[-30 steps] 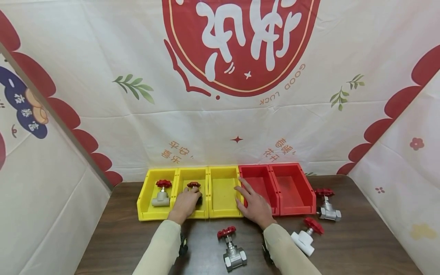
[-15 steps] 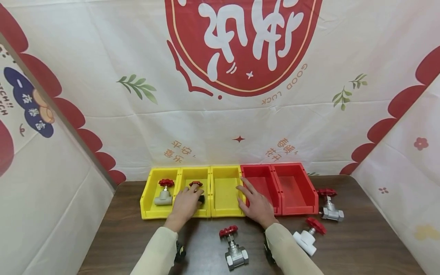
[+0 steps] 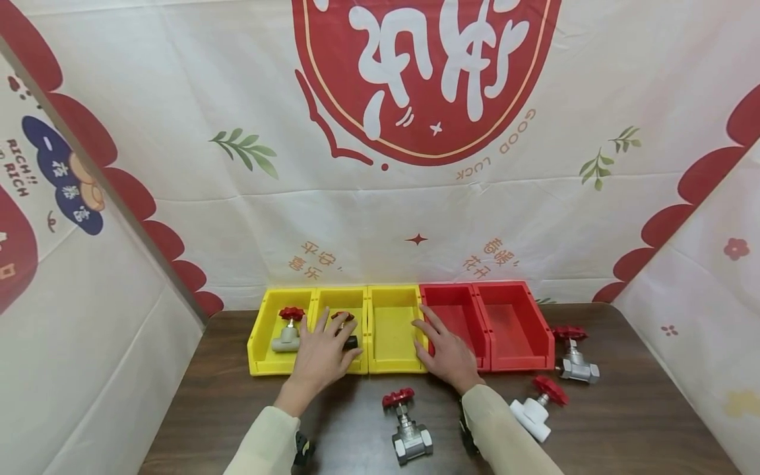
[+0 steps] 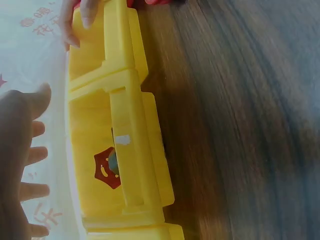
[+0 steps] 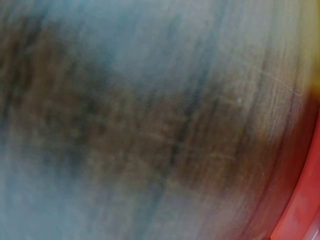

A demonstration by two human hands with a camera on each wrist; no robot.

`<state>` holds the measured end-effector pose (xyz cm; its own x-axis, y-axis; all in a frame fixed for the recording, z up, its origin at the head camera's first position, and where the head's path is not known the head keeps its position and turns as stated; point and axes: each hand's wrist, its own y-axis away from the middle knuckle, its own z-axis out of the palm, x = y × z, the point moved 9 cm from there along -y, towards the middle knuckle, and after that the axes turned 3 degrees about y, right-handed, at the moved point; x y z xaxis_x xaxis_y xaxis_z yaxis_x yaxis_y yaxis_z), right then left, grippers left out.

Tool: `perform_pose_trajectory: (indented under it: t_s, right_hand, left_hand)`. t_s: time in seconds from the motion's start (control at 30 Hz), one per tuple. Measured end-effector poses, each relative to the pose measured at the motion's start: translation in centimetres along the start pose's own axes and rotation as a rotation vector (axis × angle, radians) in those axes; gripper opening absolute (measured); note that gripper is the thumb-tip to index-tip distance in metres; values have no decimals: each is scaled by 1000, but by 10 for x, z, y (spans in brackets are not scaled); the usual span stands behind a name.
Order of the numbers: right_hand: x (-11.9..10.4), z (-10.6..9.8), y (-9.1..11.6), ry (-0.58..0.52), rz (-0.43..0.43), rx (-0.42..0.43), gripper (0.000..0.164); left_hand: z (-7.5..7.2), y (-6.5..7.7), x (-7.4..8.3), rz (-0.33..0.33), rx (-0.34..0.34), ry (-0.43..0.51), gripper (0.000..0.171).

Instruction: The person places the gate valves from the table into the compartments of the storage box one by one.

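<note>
My left hand (image 3: 320, 356) is spread above the second yellow bin (image 3: 363, 365), its fingers straight and holding nothing. In that bin lies a valve with a red handwheel (image 3: 342, 316) and a black body (image 3: 351, 342), partly hidden by the hand. The left wrist view shows the same handwheel (image 4: 106, 168) inside the bin, apart from the fingers (image 4: 35, 191). My right hand (image 3: 451, 356) rests over the wall between the third yellow bin (image 3: 396, 365) and the first red bin (image 3: 454, 297), fingers relaxed and apart. The right wrist view shows mostly blurred tabletop.
A grey valve (image 3: 287, 338) with a red handwheel sits in the leftmost yellow bin (image 3: 261, 367). Loose on the table (image 3: 202, 396) are a metal valve (image 3: 411, 439) in front, a white valve (image 3: 531, 415) and another metal valve (image 3: 576, 366) beside the outer red bin (image 3: 522, 363).
My left hand has let go of the black valve, spread its fingers and drawn back slightly to the left. The right hand has stayed at the bin wall. The head view has shifted a little.
</note>
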<state>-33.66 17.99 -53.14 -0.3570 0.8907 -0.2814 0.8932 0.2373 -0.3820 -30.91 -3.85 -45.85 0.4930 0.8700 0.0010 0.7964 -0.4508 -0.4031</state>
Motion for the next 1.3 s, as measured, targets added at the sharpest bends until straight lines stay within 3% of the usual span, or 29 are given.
perform_pose_trajectory:
  t_s: [0.23,0.37,0.5,0.7,0.9,1.1,1.3]
  right_hand:
    - [0,0,0,5,1,7,52]
    - [2,1,-1,11,0,1,52]
    - [3,1,-1,18,-3,-5,52]
    - [2,-1,0,13,10,3,52]
    - [-1,-3,0,5,16,17,53]
    - [-1,-4,0,8,21,15,54]
    - [0,-4,1,10,25,0,53]
  left_hand:
    - [2,14,-4,-49,0,4,70]
    - [7,21,-11,-28,29,3,72]
    - [17,26,-22,-14,52,2,71]
    - [35,32,-43,-48,28,0,70]
    - [47,36,-59,-74,18,77,73]
    - [52,37,-66,-71,57,117,81]
    - [53,42,-67,-36,122,133,77]
